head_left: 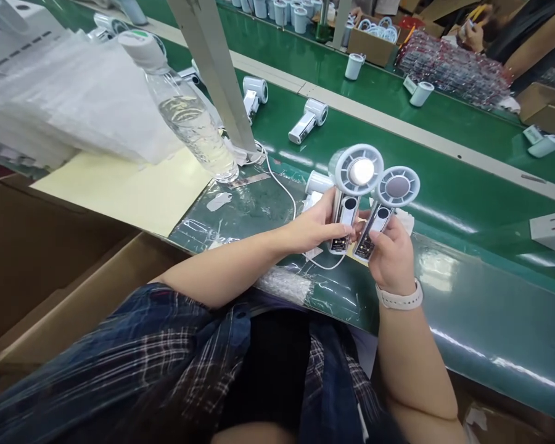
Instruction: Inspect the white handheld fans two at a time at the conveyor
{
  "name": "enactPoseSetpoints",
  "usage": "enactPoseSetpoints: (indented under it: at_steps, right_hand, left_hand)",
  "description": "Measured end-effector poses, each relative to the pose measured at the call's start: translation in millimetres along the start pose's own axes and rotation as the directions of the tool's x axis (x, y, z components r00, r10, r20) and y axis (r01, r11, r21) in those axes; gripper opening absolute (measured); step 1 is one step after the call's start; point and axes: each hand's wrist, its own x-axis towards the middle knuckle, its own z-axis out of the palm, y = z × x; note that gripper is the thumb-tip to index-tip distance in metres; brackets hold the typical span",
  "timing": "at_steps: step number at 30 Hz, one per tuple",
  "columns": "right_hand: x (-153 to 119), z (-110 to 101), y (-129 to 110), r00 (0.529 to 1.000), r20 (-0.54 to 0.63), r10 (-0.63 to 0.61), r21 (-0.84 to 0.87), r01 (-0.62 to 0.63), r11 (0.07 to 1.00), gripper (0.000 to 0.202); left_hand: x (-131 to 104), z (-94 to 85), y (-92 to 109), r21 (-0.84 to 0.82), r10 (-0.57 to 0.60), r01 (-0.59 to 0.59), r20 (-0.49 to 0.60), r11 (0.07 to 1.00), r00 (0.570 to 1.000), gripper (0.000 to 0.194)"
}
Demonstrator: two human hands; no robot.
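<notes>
Two light-blue handheld fans are held up side by side over the bench, round heads uppermost. My left hand is closed around the handle of the left fan, its thumb across the front. The right fan is gripped in my right hand, thumb pressed on the lower handle. Circuit boards show in the open lower part of both handles. Behind my left hand another fan lies partly hidden. A white cable runs down beside my hands and loops below the fans.
A bottle of clear liquid stands by a metal post at left, near stacked white bags. More fans lie on the green conveyor. Across it are a box of rings and a co-worker's arm.
</notes>
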Motion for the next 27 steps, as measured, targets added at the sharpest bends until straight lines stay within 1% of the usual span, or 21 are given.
enactPoseSetpoints:
  at_steps: [4, 11, 16, 20, 22, 24, 27]
  right_hand:
    - [-0.1, -2.2, -2.9, 1.000, -0.005, -0.025, -0.035, 0.025, 0.999, 0.032]
    - [1.2, -3.1, -3.7, 0.996, -0.076, -0.051, 0.010, 0.052, 0.999, 0.030]
    - [0.2, -0.9, -3.3, 0.995, -0.051, -0.087, 0.001, 0.087, 0.996, 0.032]
    - [-0.4, -1.0, -3.0, 0.993, -0.033, -0.112, -0.005, 0.111, 0.994, 0.036]
    - [-0.7, -0.9, -2.9, 0.993, -0.028, -0.118, -0.020, 0.118, 0.993, 0.039]
    - [-0.9, 0.1, -2.9, 0.994, -0.032, -0.107, -0.024, 0.106, 0.994, 0.037]
    - [-1.3, 3.1, -2.9, 0.995, -0.064, -0.081, -0.021, 0.080, 0.997, 0.026]
  left_hand:
    - [-1.0, -3.8, 3.5, 0.025, -0.035, 0.035, 0.025, 0.999, 0.999, 0.058]
    - [0.2, -2.8, 1.3, 0.040, -0.056, 0.055, 0.034, 0.998, 0.998, 0.061]
    - [-0.4, -5.6, -3.4, 0.070, -0.055, 0.056, -0.016, 0.996, 0.998, 0.059]
    - [-1.4, -5.8, -2.9, 0.000, -0.062, 0.062, 0.029, 0.998, 0.998, 0.059]
    - [-1.0, -5.4, -2.7, -0.009, -0.066, 0.067, 0.033, 0.998, 0.997, 0.058]
    - [0.1, -5.4, -3.7, -0.014, -0.080, 0.080, 0.014, 0.997, 0.997, 0.056]
    - [2.1, -5.9, -5.9, -0.023, -0.076, 0.075, -0.078, 0.997, 0.994, 0.050]
